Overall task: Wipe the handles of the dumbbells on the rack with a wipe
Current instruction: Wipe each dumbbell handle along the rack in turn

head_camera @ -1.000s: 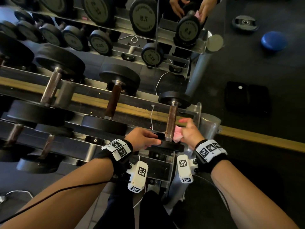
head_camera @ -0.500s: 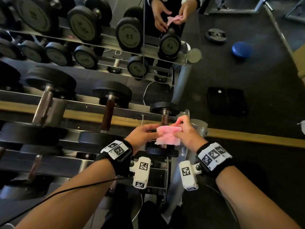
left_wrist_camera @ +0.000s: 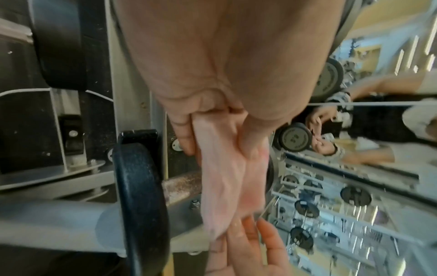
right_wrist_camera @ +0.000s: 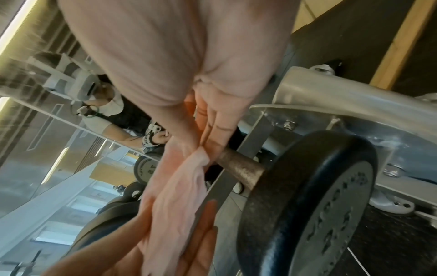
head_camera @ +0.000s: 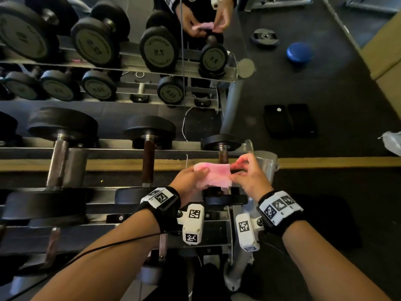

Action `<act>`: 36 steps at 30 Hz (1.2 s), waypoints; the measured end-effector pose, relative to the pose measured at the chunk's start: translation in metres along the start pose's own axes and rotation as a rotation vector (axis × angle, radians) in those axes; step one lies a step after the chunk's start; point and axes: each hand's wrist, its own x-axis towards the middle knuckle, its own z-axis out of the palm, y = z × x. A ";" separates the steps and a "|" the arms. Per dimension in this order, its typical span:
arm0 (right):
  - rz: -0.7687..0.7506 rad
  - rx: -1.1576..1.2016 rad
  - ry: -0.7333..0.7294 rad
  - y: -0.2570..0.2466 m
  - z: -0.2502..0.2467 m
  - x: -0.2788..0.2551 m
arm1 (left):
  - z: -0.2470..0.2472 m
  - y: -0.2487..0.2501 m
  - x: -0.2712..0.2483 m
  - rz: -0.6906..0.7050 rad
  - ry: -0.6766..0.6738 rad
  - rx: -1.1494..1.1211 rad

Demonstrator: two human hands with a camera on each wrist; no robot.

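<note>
A pink wipe (head_camera: 213, 175) is stretched between both hands just above the smallest dumbbell at the rack's right end. My left hand (head_camera: 191, 181) pinches its left edge, and my right hand (head_camera: 247, 173) pinches its right edge. The dumbbell's rusty handle (head_camera: 223, 157) shows above the wipe; its near black plate (head_camera: 225, 199) lies below my hands. In the left wrist view the wipe (left_wrist_camera: 227, 179) hangs in front of the handle (left_wrist_camera: 182, 184). In the right wrist view the wipe (right_wrist_camera: 179, 188) sits beside the handle (right_wrist_camera: 238, 169).
Two bigger dumbbells (head_camera: 148, 153) (head_camera: 59, 157) lie to the left on the same grey rack (head_camera: 108, 149). A mirror behind repeats the rack and my hands. On the dark floor to the right lie a black case (head_camera: 289, 120), a blue disc (head_camera: 299, 52) and a weight plate (head_camera: 264, 38).
A second ago my right hand pressed the wipe to the handle while the left held the near plate. Both hands have lifted the wipe off and spread it between them.
</note>
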 end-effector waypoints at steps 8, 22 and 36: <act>0.000 0.016 0.048 0.039 -0.001 -0.014 | -0.003 -0.002 0.027 0.047 0.231 0.233; 0.039 0.162 0.094 0.072 -0.001 -0.039 | 0.031 -0.014 0.049 0.190 0.136 0.523; 0.009 0.140 0.090 0.081 -0.002 -0.042 | 0.031 -0.009 0.044 0.011 0.205 -0.031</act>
